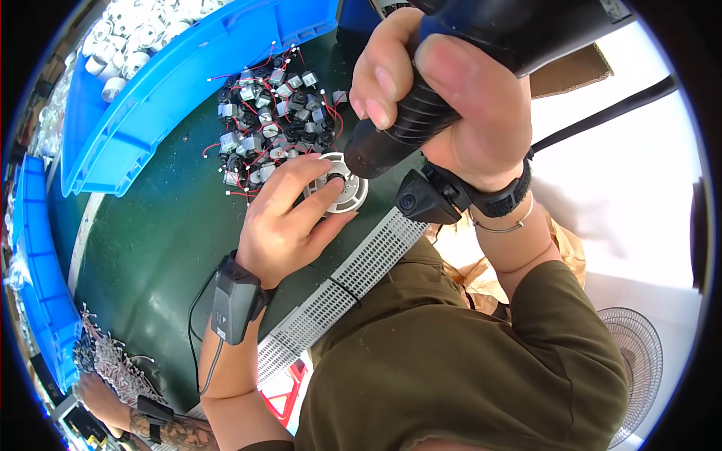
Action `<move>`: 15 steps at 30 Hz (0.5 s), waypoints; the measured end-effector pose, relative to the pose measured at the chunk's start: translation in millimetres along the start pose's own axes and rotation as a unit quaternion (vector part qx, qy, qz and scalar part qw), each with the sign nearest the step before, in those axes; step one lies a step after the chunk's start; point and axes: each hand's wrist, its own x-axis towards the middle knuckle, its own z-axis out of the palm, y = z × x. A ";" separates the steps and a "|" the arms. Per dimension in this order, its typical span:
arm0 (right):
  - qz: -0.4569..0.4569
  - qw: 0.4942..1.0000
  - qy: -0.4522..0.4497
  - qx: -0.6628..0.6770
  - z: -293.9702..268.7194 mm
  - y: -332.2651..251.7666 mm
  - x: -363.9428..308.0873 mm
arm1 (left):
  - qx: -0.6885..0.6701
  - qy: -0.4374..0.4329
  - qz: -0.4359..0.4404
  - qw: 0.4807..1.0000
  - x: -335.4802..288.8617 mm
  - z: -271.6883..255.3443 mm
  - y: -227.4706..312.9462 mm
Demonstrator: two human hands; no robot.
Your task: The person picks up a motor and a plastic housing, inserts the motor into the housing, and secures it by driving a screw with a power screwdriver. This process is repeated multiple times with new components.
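My left hand (289, 218) presses down on a round white plastic part (347, 197) lying on the dark green table, fingers spread over its top. My right hand (444, 98) grips the ribbed black handle of a power screwdriver (406, 124), whose tip points down at the white part. Whether the tip touches the part is hidden by the tool body. A pile of small grey motors with red and black wires (271, 120) lies just beyond the left hand. Both wrists carry black strapped devices.
A blue plastic bin (150, 113) holding white round parts stands at the upper left, another blue bin (37, 278) along the left edge. A white perforated strip (338, 289) edges the table. Another person's tattooed forearm (143, 421) rests at the lower left. A fan (635, 361) stands lower right.
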 end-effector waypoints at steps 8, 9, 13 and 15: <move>-0.009 0.997 -0.041 -0.064 -10.6 4.3 2.2 | -0.008 0.005 -0.006 1.000 1.3 0.4 1.1; -0.006 0.994 -0.065 -0.092 -12.4 5.4 3.1 | -0.009 0.005 -0.006 1.000 0.7 0.6 0.4; -0.010 0.992 -0.085 -0.093 -15.4 9.8 6.9 | -0.006 0.001 -0.006 1.000 0.3 1.0 -2.3; -0.031 0.991 -0.100 -0.088 -16.3 12.5 7.2 | -0.006 0.001 -0.006 1.000 0.0 0.8 -2.7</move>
